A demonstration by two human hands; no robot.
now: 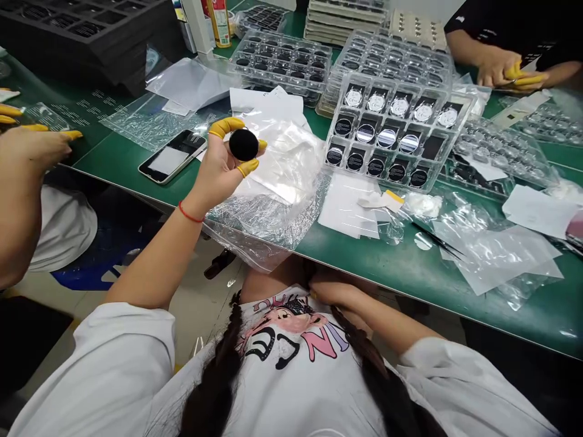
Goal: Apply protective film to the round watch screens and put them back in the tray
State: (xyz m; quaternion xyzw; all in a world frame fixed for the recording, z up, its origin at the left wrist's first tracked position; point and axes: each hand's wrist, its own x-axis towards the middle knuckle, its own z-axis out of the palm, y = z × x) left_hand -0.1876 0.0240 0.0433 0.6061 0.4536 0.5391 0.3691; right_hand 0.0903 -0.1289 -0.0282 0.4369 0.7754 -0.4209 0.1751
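My left hand [221, 159] is raised over the table's front edge, its fingertips in yellow finger cots. Between thumb and fingers it grips a round black disc [243, 144] by the rim, the dark face turned towards me. Down in my lap rests my right hand [325, 285], its fingers mostly hidden below the table edge. A clear plastic tray [328, 159] with rows of round discs in pockets leans up to the right of my left hand. Under and beside the raised hand lie a white plastic sheet [291, 155] and a phone [172, 156].
Tweezers [439, 241], paper sheets [348, 209] and clear film [496, 261] lie on the right. More stacked trays [280, 64] stand behind, with black foam blocks [122, 54] at the back left. Co-workers' hands are at left [31, 145] and far right [503, 68].
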